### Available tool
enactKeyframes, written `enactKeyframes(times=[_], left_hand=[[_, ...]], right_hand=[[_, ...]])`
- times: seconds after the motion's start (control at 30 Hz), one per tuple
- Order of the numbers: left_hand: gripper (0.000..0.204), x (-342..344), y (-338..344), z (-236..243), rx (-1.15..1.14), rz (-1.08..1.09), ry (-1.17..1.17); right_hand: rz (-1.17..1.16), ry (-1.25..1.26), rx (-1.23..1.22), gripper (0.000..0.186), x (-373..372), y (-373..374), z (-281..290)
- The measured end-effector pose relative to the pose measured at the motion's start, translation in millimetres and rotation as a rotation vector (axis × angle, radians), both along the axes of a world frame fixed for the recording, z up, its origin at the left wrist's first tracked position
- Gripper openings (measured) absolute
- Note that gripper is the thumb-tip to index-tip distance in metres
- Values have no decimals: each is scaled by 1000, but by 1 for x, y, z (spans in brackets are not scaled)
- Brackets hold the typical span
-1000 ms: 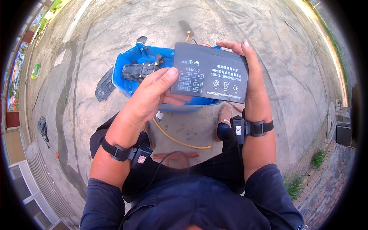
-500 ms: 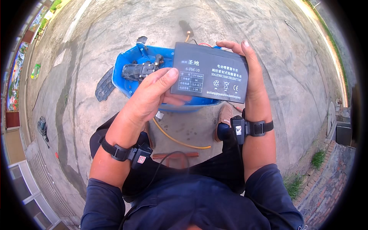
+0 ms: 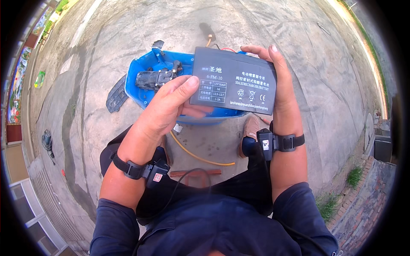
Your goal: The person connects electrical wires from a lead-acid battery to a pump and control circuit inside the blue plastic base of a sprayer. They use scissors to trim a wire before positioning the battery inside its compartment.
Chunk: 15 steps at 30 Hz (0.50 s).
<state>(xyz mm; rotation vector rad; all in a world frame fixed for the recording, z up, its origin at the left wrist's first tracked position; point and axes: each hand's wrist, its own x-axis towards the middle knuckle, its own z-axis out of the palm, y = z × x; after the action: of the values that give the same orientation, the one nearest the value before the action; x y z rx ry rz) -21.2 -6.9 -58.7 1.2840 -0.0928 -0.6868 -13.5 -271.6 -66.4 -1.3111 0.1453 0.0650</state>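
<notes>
A dark grey rectangular battery (image 3: pixel 232 79) with white printing is held up over a blue plastic housing (image 3: pixel 141 96). My left hand (image 3: pixel 175 102) grips its left end, thumb on the face and fingers curled beneath. My right hand (image 3: pixel 277 77) holds the right end, thumb along the side and fingertips at the far edge, partly hidden. Inside the housing, left of the battery, lies a black pump (image 3: pixel 149 80) with a fitting. A red wire (image 3: pixel 228 49) shows behind the battery. A loose black plastic piece (image 3: pixel 115 96) rests against the housing's left side.
A yellow hose (image 3: pixel 192 155) curves over the concrete ground (image 3: pixel 324 85) between my feet, near a reddish bar (image 3: pixel 196 173). A dark tool (image 3: pixel 48 143) lies at the far left, with a small green object (image 3: pixel 39 79) beyond it. Brick edging (image 3: pixel 341 205) with grass runs along the lower right.
</notes>
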Motion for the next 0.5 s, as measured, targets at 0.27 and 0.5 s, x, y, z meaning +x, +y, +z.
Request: enactKeyframes(times=[0.27,0.5], left_hand=[[63,1,1,1,3,-6,1],[79,1,3,2,22,-53,20]], right_hand=[[3,0,16,73,0,0,0],[-5,-2,2,72,-1,1,1]])
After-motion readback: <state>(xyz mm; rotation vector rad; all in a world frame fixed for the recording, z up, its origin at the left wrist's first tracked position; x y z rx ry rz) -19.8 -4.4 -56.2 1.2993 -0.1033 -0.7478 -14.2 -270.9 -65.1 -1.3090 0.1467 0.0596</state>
